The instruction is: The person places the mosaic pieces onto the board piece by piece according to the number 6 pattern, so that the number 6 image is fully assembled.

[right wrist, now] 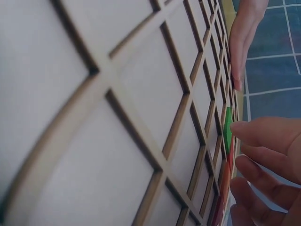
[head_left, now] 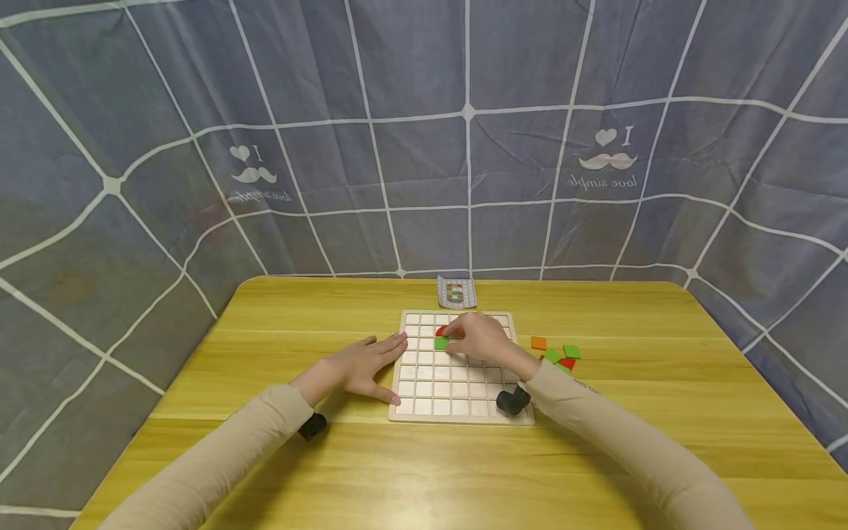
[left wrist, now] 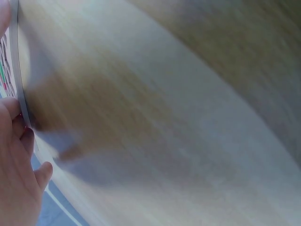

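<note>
A wooden grid board (head_left: 424, 407) lies on the table. My left hand (head_left: 363, 366) is spread along its left edge, with fingertips and thumb at the frame. Over the board's upper part, my right hand (head_left: 482, 337) has its thumb and index finger at a green tile (head_left: 441, 343) and a rounded red tile (head_left: 442, 331) in neighbouring squares. In the right wrist view, the thumb tip meets the green tile (right wrist: 228, 129), and the other fingers are loosely bent. An orange tile (right wrist: 225, 176) shows beyond, beside the fingers. The right hand covers several squares in the head view.
Right of the board lie loose tiles: an orange square (head_left: 539, 343), a green square (head_left: 571, 352) and a red piece (head_left: 567, 364) in a small pile. A printed pattern card (head_left: 456, 292) lies behind the board. A grey checked curtain (head_left: 424, 169) hangs behind the table (head_left: 305, 471).
</note>
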`<state>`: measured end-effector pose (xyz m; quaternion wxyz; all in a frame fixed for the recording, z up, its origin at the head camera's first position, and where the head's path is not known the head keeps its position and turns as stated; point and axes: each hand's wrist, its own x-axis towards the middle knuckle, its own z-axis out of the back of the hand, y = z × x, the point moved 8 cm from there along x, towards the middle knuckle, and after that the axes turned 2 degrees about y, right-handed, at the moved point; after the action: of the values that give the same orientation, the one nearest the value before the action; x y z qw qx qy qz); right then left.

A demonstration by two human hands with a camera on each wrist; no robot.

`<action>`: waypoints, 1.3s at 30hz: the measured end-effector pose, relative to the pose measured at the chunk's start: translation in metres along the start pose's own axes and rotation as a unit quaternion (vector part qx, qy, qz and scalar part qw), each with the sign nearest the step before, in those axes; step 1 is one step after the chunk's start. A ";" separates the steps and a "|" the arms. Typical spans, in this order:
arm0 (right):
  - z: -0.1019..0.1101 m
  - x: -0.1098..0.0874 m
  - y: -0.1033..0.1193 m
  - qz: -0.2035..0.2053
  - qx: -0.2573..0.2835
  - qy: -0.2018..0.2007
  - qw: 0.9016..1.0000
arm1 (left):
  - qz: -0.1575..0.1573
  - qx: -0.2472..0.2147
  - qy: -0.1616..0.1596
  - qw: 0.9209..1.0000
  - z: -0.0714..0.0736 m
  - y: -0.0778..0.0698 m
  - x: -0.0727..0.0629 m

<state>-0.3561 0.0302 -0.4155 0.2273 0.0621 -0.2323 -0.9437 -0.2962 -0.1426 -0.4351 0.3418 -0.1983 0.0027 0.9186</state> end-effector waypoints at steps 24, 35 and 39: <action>0.032 -0.035 -0.047 -0.018 0.059 -0.040 0.997 | -0.002 -0.002 -0.010 1.000 0.000 0.000 -0.001; 0.055 -0.061 -0.083 -0.043 0.047 -0.076 0.995 | 0.005 -0.006 -0.008 1.000 0.000 -0.001 -0.001; 0.062 -0.071 -0.095 -0.045 0.041 -0.086 0.994 | 0.001 -0.006 -0.011 1.000 -0.001 -0.001 -0.001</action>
<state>-0.3450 0.1627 -0.4044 0.1614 0.0008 -0.2864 -0.9444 -0.2945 -0.1426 -0.4350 0.3398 -0.1904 -0.0058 0.9210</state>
